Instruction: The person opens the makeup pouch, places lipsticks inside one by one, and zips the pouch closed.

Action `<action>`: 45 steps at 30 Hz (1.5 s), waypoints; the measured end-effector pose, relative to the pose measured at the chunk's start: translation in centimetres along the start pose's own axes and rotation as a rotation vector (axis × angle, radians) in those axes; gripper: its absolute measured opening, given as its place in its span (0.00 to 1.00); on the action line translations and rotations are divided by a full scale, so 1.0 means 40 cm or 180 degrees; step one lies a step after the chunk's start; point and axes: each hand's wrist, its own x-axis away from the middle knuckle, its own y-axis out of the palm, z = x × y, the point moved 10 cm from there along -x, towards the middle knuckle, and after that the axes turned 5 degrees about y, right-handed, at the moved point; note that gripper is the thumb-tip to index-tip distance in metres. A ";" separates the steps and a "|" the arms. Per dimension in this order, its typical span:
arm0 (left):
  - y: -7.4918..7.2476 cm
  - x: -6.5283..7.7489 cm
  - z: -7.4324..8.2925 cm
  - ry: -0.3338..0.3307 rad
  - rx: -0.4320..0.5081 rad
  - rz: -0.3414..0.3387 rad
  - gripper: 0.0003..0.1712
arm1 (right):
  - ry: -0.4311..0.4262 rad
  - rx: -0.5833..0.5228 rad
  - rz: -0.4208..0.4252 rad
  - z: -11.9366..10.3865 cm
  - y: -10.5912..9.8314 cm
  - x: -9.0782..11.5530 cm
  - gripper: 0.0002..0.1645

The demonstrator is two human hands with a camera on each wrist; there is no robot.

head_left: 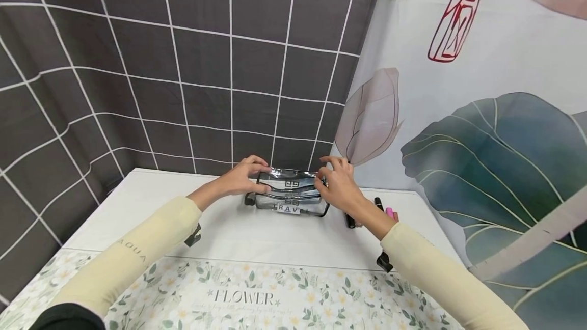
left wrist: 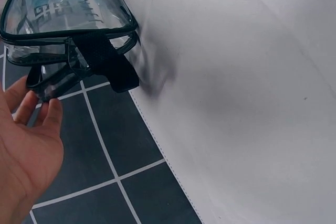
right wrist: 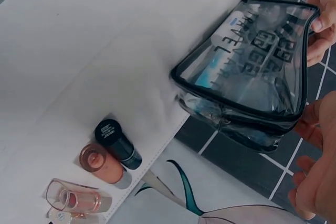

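A clear zip pouch with black piping and dark lettering [head_left: 290, 198] stands near the back edge of the white table. My left hand [head_left: 243, 176] holds its upper left end, thumb in front and fingers behind. At the opposite end, my right hand [head_left: 338, 183] pinches the upper right rim, its other fingers raised away. The left wrist view shows a black strap [left wrist: 107, 61] on the pouch's side, beside the left fingers. Through the plastic, a white tube [right wrist: 227, 30] and something light blue [right wrist: 211, 71] show in the right wrist view; other contents are unclear.
Right of the pouch lie a black-capped tube [right wrist: 118, 142], a peach tube [right wrist: 105, 166] and a clear-capped pink lipstick [right wrist: 79, 198]. Black clips [head_left: 193, 236] sit on the table by each forearm. A dark gridded curtain [head_left: 206, 65] hangs behind; a floral cloth [head_left: 243, 289] covers the front.
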 end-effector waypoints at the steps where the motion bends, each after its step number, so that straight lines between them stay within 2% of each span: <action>1: -0.001 -0.001 0.000 -0.0005 -0.0006 0.0002 0.41 | -0.0003 0.0008 0.0004 0.002 -0.003 0.000 0.12; 18: 0.003 0.002 0.013 -0.0015 -0.0037 -0.0046 0.41 | 0.0033 0.0087 0.0152 0.066 -0.041 0.024 0.20; 29: 0.002 0.007 0.009 -0.0006 -0.0078 -0.0030 0.42 | 0.0235 0.0203 0.0012 0.114 -0.044 0.045 0.18; 40: 0.001 0.007 0.009 -0.0024 -0.0077 -0.0056 0.42 | 0.0415 0.0361 -0.0098 0.175 -0.043 0.062 0.22; 45: 0.002 0.005 0.013 -0.0009 -0.0115 -0.0067 0.42 | 0.0608 0.0403 -0.0230 0.209 -0.038 0.082 0.23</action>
